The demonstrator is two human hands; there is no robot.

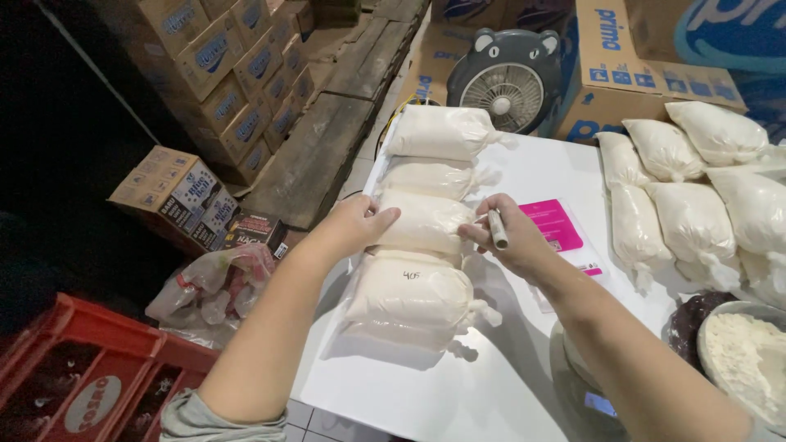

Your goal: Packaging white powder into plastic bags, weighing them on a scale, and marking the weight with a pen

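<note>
Lying in a row on a white table (pixel 508 385), four tied clear bags of white powder are seen from above, running from the near edge toward twelve o'clock. The third bag (pixel 422 221) from the far end is pressed at its nine o'clock side by the left hand (pixel 356 225), whose fingers are laid flat and apart on the plastic, closed on nothing. At the bag's three o'clock side the right hand (pixel 512 237) is held with its fingers curled together around a white marker (pixel 497 229), which is gripped upright just beside the bag's knotted end. The nearest bag (pixel 409 299), at six o'clock from the hands, is marked with small dark writing on top. Two further bags (pixel 434 155) are lined up beyond the hands at twelve o'clock. A pink card (pixel 557 225) is placed on the table at three o'clock from the right hand. A heap of similar filled bags (pixel 696 180) is piled at two o'clock, and a bowl of white powder (pixel 749 360) is set at four o'clock. A small grey fan (pixel 508 82) is stood at the table's far end. A red crate (pixel 90 376) and stacked cartons (pixel 221 65) are seen on the floor at the left.
</note>
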